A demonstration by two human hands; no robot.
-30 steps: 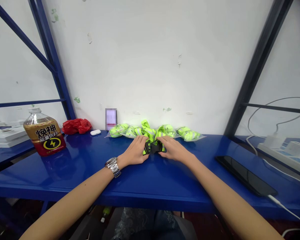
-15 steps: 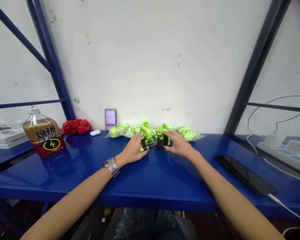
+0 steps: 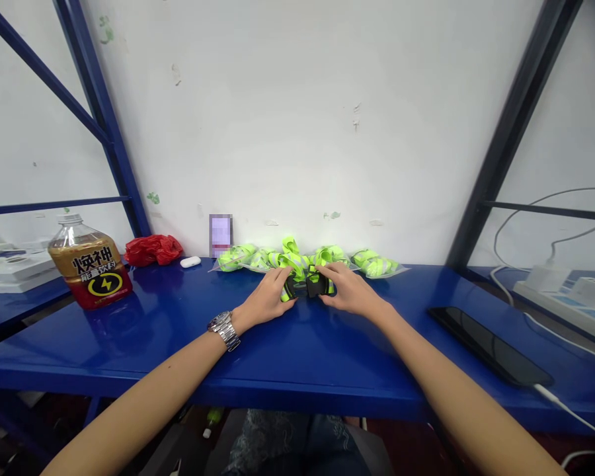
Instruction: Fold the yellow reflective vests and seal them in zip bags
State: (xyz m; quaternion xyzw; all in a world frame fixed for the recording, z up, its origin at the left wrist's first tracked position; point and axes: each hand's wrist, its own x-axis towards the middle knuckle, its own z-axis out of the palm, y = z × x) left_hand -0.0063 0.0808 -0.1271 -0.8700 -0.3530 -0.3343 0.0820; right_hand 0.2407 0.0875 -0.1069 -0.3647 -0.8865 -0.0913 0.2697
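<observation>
Between my two hands is a black plastic buckle with neon yellow-green reflective webbing on both sides. My left hand [image 3: 270, 294] pinches the left buckle half [image 3: 290, 287]. Pinched in my right hand [image 3: 344, 287] is the wider right buckle half [image 3: 317, 285]. The halves face each other very close together; whether they are fully joined I cannot tell. Loops of the reflective strap [image 3: 291, 250] rise just behind my fingers. Clear plastic bags of similar straps lie along the wall, one bag [image 3: 235, 258] to the left and another bag [image 3: 375, 263] to the right.
On the blue table [image 3: 297, 363] stands a large drink bottle [image 3: 92, 264] at left, near a red plastic bag [image 3: 153, 250] and a white earbud case [image 3: 190, 262]. A small upright screen [image 3: 221, 235] leans at the wall. At right lie a black phone [image 3: 488, 345] on a cable and a power strip [image 3: 570, 307].
My hands have drawn slightly closer together, and the gap between the two buckle halves has narrowed. Both hands keep their grip.
</observation>
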